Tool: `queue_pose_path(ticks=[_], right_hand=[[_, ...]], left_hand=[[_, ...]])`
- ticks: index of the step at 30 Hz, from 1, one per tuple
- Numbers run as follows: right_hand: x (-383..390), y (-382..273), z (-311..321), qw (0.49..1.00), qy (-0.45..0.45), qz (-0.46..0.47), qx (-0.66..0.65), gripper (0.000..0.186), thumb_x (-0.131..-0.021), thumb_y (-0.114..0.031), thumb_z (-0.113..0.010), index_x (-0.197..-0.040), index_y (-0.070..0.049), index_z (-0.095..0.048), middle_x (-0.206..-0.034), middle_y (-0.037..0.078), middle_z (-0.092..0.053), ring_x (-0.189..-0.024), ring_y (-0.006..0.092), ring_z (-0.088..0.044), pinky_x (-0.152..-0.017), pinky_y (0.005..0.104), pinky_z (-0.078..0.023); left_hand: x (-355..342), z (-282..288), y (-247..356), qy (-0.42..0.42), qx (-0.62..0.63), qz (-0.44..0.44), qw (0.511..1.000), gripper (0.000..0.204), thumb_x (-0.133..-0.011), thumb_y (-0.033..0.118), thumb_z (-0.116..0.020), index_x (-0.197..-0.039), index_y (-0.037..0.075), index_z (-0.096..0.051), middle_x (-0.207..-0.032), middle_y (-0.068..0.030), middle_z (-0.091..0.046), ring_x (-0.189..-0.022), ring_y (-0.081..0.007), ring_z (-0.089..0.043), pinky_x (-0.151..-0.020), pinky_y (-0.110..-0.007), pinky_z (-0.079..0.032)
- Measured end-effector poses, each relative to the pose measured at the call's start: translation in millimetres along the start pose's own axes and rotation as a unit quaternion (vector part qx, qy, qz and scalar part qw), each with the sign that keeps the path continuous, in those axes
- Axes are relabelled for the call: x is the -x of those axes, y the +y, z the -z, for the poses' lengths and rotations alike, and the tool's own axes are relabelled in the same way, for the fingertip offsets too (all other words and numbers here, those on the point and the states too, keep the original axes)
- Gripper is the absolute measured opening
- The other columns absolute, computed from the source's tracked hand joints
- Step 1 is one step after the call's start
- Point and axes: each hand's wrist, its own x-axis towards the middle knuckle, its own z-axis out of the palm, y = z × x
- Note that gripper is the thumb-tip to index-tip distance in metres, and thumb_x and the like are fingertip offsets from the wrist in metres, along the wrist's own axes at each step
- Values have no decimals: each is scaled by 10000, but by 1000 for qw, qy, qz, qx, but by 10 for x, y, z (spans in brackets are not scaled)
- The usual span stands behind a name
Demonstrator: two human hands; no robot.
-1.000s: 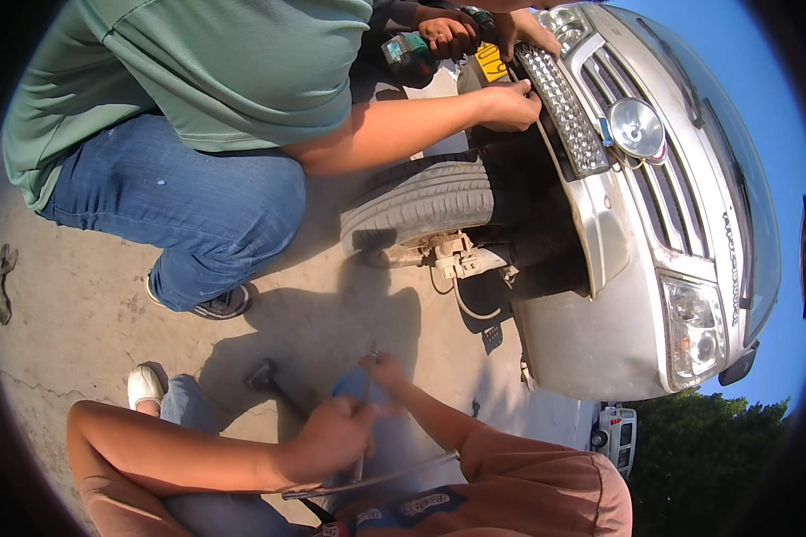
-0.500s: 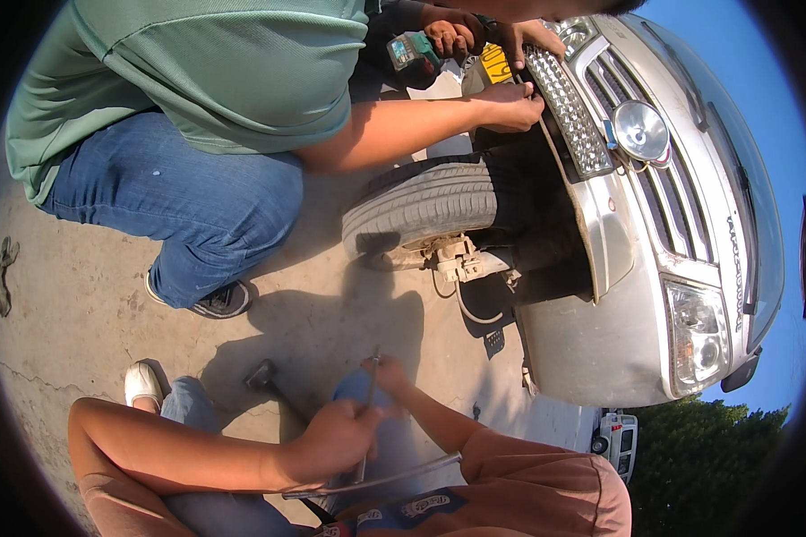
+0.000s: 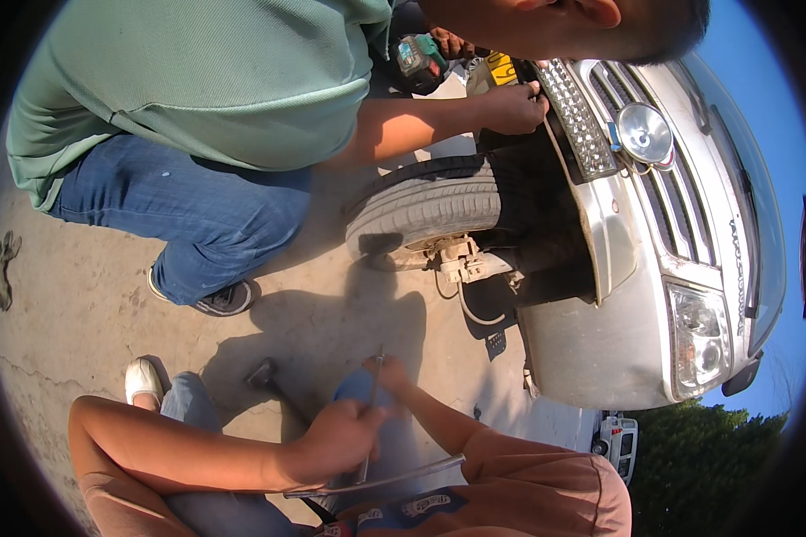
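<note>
My left hand [image 3: 338, 440] is closed around a thin metal rod [image 3: 373, 407], its fist near the rod's middle. At the rod's far end, the fingers of my right hand [image 3: 388, 371] are closed on it too. The rod stands nearly upright in the picture, over my lap. A slightly curved grey bar [image 3: 412, 472] lies crosswise close to my body, below my left hand; what it belongs to I cannot make out. Just left of my hands, a hammer-like tool with a dark head [image 3: 261, 373] rests on the concrete, its handle partly hidden by my left hand.
A silver car [image 3: 600, 349] stands at the right, with its front wheel [image 3: 430, 210] and wheel well exposed. At the far left squats a co-worker in a green shirt [image 3: 224, 80], one hand [image 3: 515, 109] at the light bar [image 3: 578, 121]. A cordless drill [image 3: 419, 63] is behind.
The co-worker has leaned forward, so the head now covers part of the car's front and one of the hands there. My hands and the rod have hardly moved.
</note>
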Motion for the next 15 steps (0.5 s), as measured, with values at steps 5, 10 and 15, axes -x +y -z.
queue_pose_path(ticks=[5, 10, 15], right_hand=[[11, -53, 19, 1000, 1, 5, 8, 396, -819, -407, -609, -924, -34, -687, -853, 186, -674, -816, 334, -652, -734, 392, -498], [16, -21, 26, 1000, -3, 5, 2, 389, -810, -398, -614, -928, -36, -693, -861, 181, -678, -819, 322, -656, -738, 382, -499], [89, -29, 62, 1000, 8, -5, -27, 377, -805, -387, -619, -931, -41, -698, -854, 175, -680, -809, 304, -659, -738, 375, -498]], left_hand=[[10, -11, -4, 9, -10, -3, 1000, 296, -977, 253, -444, -979, -24, -547, -593, -44, -534, -428, -116, -439, -404, -271, -357], [-8, -20, -31, 7, -13, 0, 1000, 298, -979, 254, -442, -985, -27, -542, -592, -46, -535, -420, -121, -436, -401, -273, -356], [-21, -36, -45, 10, -20, 1, 1000, 297, -978, 253, -443, -988, -28, -540, -594, -51, -537, -418, -126, -439, -400, -276, -359]])
